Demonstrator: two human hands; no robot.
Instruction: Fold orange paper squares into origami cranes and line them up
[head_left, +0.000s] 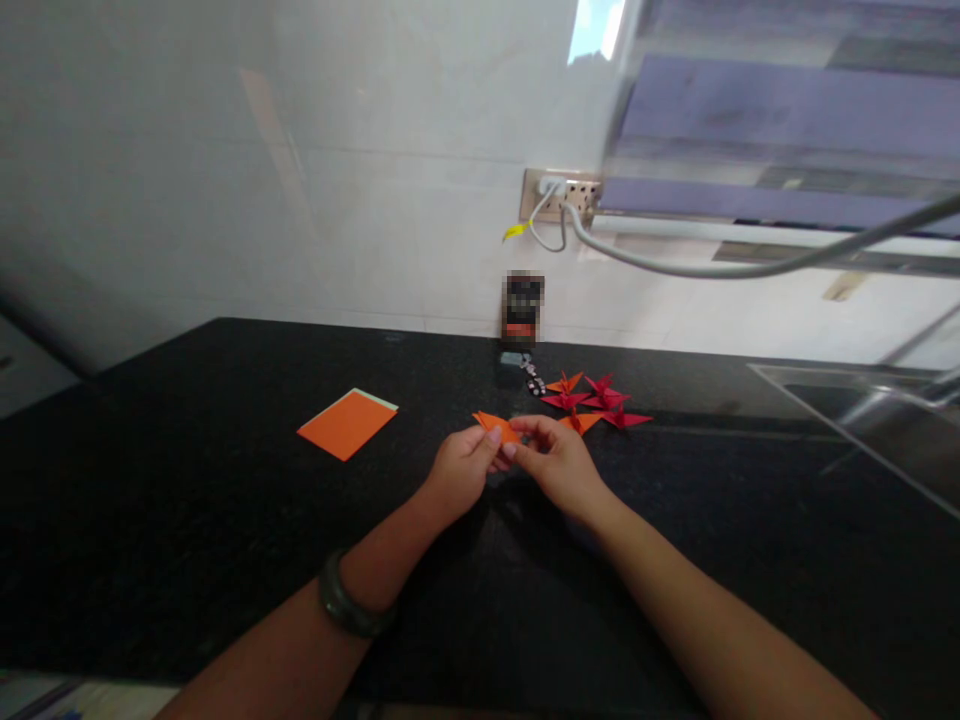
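Nearest the camera, two bare forearms reach up from the bottom edge over a black counter [187, 500]; the left one wears a dark bangle [346, 605] at the wrist. The left hand [459, 470] and right hand [559, 462] meet near the middle of the counter, knuckles almost touching. Between them is a folded orange paper [496, 426]: the thumb and fingers of each hand are pinched together on it, the left from 8 o'clock, the right from 4 o'clock. The paper's pointed end sticks out toward 10 o'clock, just above the counter; whether it rests on the surface cannot be told.

Just beyond the right hand, at about 1 o'clock, lie several folded cranes [592, 402], some red and some orange, close together and touching. At 9 o'clock from the hands, well apart, a flat stack of sheets [346, 423] lies on the counter, orange on top with a pale edge showing beneath.

Farther back, near the wall, a small dark object stands blurred. Above it a socket [561, 196] on the pale wall has a white plug, and a grey cable [750, 268] runs off to 3 o'clock.
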